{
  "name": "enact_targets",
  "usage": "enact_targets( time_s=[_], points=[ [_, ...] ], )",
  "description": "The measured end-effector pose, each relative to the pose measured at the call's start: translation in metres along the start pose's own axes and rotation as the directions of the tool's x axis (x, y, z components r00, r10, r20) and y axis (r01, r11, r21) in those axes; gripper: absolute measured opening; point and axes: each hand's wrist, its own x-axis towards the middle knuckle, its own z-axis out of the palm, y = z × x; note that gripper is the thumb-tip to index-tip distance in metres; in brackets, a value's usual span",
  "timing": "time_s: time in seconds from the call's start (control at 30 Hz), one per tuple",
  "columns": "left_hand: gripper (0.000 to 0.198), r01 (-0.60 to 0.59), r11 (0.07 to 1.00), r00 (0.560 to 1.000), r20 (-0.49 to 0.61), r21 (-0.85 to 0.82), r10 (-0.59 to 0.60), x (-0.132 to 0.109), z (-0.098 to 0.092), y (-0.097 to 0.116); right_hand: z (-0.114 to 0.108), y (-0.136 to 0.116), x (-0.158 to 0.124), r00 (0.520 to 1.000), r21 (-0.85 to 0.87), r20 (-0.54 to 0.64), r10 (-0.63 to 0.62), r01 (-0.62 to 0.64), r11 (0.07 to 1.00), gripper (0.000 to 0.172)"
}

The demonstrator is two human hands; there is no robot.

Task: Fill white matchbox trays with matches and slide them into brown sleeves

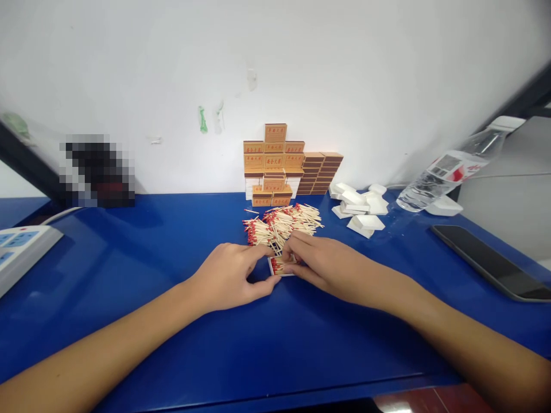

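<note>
A small white matchbox tray [275, 274] with red-headed matches in it lies on the blue table between my hands. My left hand [230, 274] holds the tray's left end, thumb at the near side and forefinger at the far side. My right hand [321, 258] reaches over the right part of the tray, its bent fingers and thumb closed on matches there. Its fingers hide that end of the tray. Just beyond lies a loose heap of matches [284, 223], heads mostly toward the left.
Matchboxes [274, 162] stand stacked against the wall, with more piled beside them [318, 174]. White empty trays [365, 203] lie scattered to the right, near a leaning water bottle [450, 166] and a phone [486, 261]. A power strip [32, 246] sits at far left.
</note>
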Motion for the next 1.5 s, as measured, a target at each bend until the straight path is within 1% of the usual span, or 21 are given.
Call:
enact_targets(
  time_s=[0.13,0.2,0.27,0.37,0.53,0.67,0.77,0.87,0.97,1.03,1.2,1.37,1.5],
  points=[
    [0.027,0.004,1.000,0.999,-0.034,-0.020,-0.004,0.001,-0.001,-0.001,-0.009,0.009,-0.003,0.998,-0.013,-0.058,-0.019,0.019,1.000,0.014],
    [0.028,0.009,1.000,0.999,-0.041,-0.024,-0.010,0.002,-0.001,-0.001,-0.012,0.012,-0.004,0.998,-0.021,-0.061,-0.031,0.030,0.999,0.012],
    [0.028,0.023,1.000,1.000,-0.012,-0.011,-0.024,0.002,-0.002,-0.001,-0.013,0.014,-0.004,0.999,-0.032,-0.039,-0.034,0.033,0.999,0.010],
    [0.027,0.036,0.999,0.999,0.036,0.005,-0.036,0.002,-0.003,-0.001,-0.009,0.015,-0.002,0.999,-0.008,0.000,-0.035,0.035,0.999,0.012],
    [0.026,0.033,0.999,0.999,-0.005,-0.028,-0.033,0.003,-0.002,0.000,-0.004,0.015,0.001,1.000,0.088,0.006,-0.030,0.030,0.996,0.020],
    [0.025,0.030,0.999,0.999,0.034,-0.017,-0.030,0.003,-0.001,-0.001,-0.002,0.014,0.002,0.999,0.148,-0.006,-0.037,0.038,0.988,0.022],
    [0.025,0.024,1.000,0.999,0.029,-0.018,-0.024,0.002,0.000,-0.002,-0.001,0.014,0.003,0.999,0.151,-0.008,-0.043,0.044,0.988,0.023],
    [0.026,0.029,1.000,0.999,0.026,-0.008,-0.029,0.002,-0.001,-0.001,-0.003,0.015,0.002,0.998,0.129,-0.039,-0.042,0.047,0.991,0.017],
    [0.024,0.024,1.000,0.997,0.075,0.007,-0.024,0.002,-0.002,-0.001,-0.003,0.014,0.002,0.996,0.121,-0.065,-0.062,0.070,0.990,0.007],
    [0.024,0.019,1.000,0.996,0.090,0.009,-0.020,0.002,-0.003,0.000,-0.002,0.012,0.002,0.996,0.136,-0.050,-0.076,0.083,0.987,0.008],
    [0.024,0.006,1.000,0.997,0.075,0.013,-0.007,0.002,-0.003,-0.001,0.002,0.012,0.004,0.997,0.166,-0.038,-0.061,0.067,0.984,0.012],
    [0.026,0.010,1.000,0.998,0.054,0.016,-0.011,0.002,-0.002,-0.001,-0.002,0.014,0.002,0.998,0.137,-0.043,-0.043,0.049,0.989,0.015],
    [0.027,0.011,1.000,0.998,0.056,0.018,-0.012,0.002,-0.002,-0.001,-0.005,0.013,0.000,0.999,0.100,-0.021,-0.038,0.039,0.994,0.017]
  ],
)
